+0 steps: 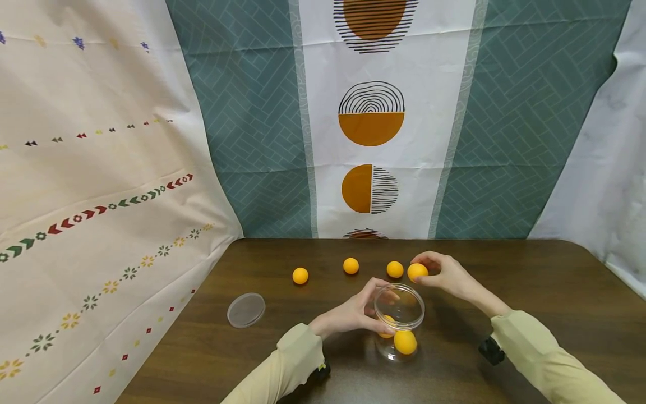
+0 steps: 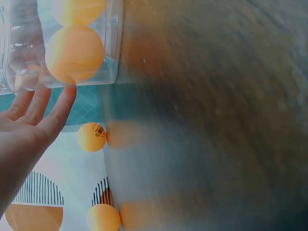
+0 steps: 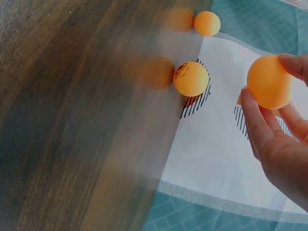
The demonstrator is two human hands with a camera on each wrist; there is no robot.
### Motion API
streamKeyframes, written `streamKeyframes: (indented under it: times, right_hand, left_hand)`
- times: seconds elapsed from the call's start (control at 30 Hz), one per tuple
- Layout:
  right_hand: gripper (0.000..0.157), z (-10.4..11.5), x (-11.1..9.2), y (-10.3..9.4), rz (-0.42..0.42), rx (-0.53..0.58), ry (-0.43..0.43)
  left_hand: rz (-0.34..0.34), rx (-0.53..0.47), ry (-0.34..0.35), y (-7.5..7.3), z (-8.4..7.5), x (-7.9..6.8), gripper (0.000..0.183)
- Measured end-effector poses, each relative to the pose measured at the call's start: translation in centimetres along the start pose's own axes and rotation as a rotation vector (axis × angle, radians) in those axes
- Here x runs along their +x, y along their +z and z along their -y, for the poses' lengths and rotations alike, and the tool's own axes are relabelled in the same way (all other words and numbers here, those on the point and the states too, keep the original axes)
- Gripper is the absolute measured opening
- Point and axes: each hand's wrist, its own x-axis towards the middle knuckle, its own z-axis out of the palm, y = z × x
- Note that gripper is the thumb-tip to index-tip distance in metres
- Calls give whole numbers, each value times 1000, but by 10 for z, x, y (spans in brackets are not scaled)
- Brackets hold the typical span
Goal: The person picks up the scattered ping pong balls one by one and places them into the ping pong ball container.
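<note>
Pinching an orange ball [image 1: 417, 272] between thumb and fingers, the right hand [image 1: 446, 273] holds it up near the jar's far right side. The left hand [image 1: 355, 310] has its thumb and fingers curved round a clear jar [image 1: 406, 325], mouth upward, with two orange balls [image 1: 405, 342] inside. Beyond it, three loose balls [image 1: 350, 266] sit spaced across the dark table [image 1: 202, 348]; a clear round lid [image 1: 246, 310] lies to the left. Each wrist view shows dark printing [image 3: 182, 71] on a loose ball, too blurred to read.
</note>
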Motion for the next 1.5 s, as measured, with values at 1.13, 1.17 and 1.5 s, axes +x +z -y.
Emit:
streamKeyframes:
  times: [1.13, 1.17, 1.5]
  right_hand:
    - [35, 15, 2, -2, 7, 11, -23]
    - [35, 15, 2, -2, 7, 11, -25]
    - [36, 16, 2, -3, 7, 15, -29]
  left_hand:
    - [-3, -21, -4, -1, 3, 0, 63]
    - [-2, -21, -2, -1, 3, 0, 63]
    - [-5, -9, 6, -2, 13, 3, 64]
